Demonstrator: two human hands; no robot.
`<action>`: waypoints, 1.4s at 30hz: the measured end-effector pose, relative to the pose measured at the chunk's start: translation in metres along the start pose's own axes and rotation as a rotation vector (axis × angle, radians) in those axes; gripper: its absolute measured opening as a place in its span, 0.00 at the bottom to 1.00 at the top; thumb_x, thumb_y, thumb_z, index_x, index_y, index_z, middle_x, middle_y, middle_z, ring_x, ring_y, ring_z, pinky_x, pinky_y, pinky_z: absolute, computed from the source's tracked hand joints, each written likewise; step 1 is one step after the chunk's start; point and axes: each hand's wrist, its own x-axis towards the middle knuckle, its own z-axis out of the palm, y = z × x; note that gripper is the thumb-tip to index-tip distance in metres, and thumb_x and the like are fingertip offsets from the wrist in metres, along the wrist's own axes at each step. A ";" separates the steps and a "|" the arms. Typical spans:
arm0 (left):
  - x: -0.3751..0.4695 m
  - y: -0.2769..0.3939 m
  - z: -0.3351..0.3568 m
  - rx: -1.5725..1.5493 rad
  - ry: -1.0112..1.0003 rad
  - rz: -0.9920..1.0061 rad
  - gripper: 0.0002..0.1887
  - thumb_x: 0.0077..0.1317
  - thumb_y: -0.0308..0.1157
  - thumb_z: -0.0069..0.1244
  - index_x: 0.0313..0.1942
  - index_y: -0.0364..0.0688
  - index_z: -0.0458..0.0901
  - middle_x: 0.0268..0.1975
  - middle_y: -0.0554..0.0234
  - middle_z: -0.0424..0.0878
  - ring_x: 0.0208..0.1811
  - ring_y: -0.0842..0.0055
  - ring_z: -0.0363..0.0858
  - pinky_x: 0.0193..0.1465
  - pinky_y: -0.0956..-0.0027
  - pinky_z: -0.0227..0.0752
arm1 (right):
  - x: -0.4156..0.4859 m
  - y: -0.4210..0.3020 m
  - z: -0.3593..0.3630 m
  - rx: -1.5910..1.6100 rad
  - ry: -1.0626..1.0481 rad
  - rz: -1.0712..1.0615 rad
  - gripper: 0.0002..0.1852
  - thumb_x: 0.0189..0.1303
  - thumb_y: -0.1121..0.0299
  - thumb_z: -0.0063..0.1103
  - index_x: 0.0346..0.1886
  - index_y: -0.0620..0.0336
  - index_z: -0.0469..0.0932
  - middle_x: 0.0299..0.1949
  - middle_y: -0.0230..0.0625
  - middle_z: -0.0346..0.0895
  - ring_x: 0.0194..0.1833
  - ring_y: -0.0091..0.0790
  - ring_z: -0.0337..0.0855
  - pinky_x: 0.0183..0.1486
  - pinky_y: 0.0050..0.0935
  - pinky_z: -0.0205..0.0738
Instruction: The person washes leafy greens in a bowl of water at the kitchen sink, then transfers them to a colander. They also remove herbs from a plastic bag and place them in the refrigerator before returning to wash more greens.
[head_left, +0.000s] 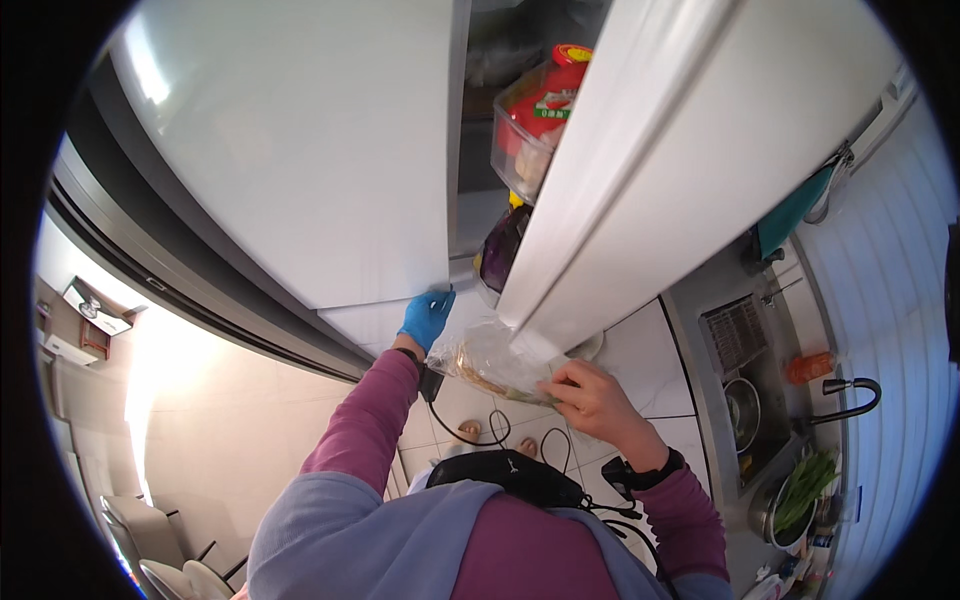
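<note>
My left hand (428, 318), in a blue glove, is at the lower inner corner of the white left refrigerator door (315, 150). Its fingers bend near that edge; whether they grip it is unclear. My bare right hand (592, 397) pinches a clear plastic bag (491, 356), which hangs below the doors with something thin and brownish inside. To the right, the other refrigerator door (675, 150) stands ajar. Through the gap show a clear bin (517, 154) with a red package (544, 105) in it and a dark purple vegetable (504, 251) lower down.
Along the right runs a counter with a sink (772, 450), a black faucet (855, 386) and a metal bowl (739, 412). A pot of leafy greens (802, 499) stands nearer. Black cables (469, 439) hang near my feet. Chairs (146, 525) stand at lower left.
</note>
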 end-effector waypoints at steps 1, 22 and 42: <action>-0.002 -0.001 -0.001 0.004 -0.009 0.004 0.07 0.56 0.13 0.42 0.35 0.28 0.73 0.40 0.49 0.77 0.46 0.63 0.77 0.61 0.60 0.75 | 0.000 0.003 0.000 0.010 0.007 0.010 0.14 0.45 0.80 0.61 0.38 0.59 0.82 0.32 0.32 0.71 0.35 0.35 0.75 0.35 0.32 0.72; -0.195 0.040 -0.060 -0.467 0.024 -0.312 0.18 0.62 0.20 0.44 0.54 0.34 0.72 0.53 0.55 0.76 0.56 0.67 0.74 0.63 0.66 0.67 | -0.049 0.058 -0.045 0.098 -0.001 0.199 0.09 0.50 0.72 0.67 0.37 0.60 0.84 0.31 0.33 0.74 0.33 0.37 0.78 0.35 0.31 0.74; -0.148 0.121 -0.011 -0.785 -0.157 -0.404 0.23 0.70 0.30 0.43 0.63 0.33 0.64 0.64 0.51 0.68 0.65 0.62 0.67 0.69 0.60 0.61 | -0.059 0.089 -0.065 0.086 0.025 0.143 0.08 0.51 0.73 0.67 0.34 0.63 0.83 0.31 0.35 0.75 0.31 0.37 0.78 0.34 0.31 0.74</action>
